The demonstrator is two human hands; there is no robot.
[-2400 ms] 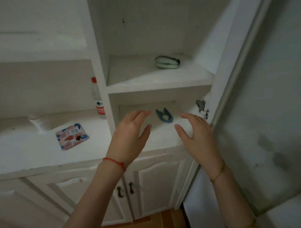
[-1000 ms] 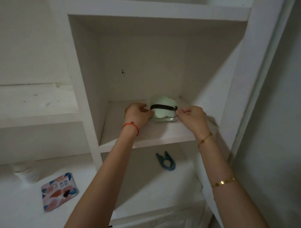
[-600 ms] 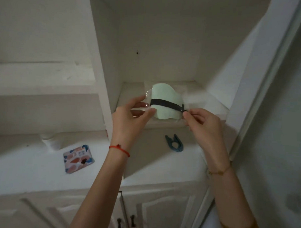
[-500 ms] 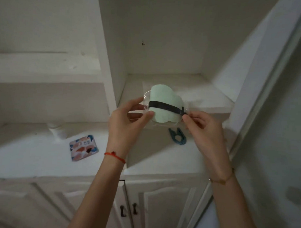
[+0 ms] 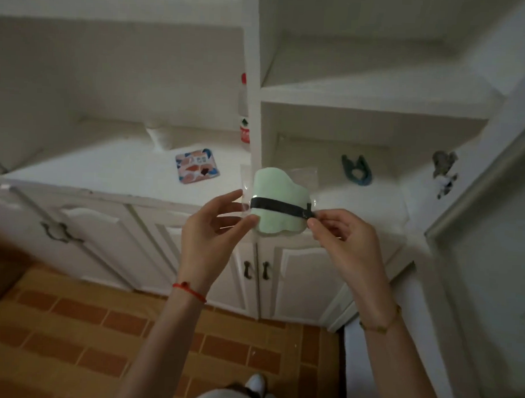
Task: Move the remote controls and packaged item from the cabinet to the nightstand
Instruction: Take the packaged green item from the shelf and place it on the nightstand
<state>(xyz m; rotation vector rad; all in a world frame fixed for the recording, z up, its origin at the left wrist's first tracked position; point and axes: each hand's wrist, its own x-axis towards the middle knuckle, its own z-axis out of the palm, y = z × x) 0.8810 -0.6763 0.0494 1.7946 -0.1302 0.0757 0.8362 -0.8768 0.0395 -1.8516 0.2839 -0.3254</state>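
Note:
The packaged item [image 5: 278, 189] is a pale green cloud-shaped pad with a black strap, sealed in a clear plastic bag. I hold it in the air in front of the white cabinet [image 5: 333, 95], level with the counter edge. My left hand [image 5: 215, 227] pinches the bag's left edge between thumb and fingers. My right hand [image 5: 340, 240] pinches the right edge at the strap's end. No remote control is in view. The nightstand is out of view.
On the counter [image 5: 107, 169] lie a small patterned card [image 5: 197, 166] and a white cup [image 5: 160, 137]. A blue clip [image 5: 356, 170] lies in the lower niche. A red-capped bottle [image 5: 244, 129] stands behind the divider. Closed cabinet doors [image 5: 282, 277] and a brick-patterned floor [image 5: 102, 327] lie below.
Both hands took the packaged item off the upper shelf and drew it down and toward me. The view has tilted down, showing the cabinet doors and floor.

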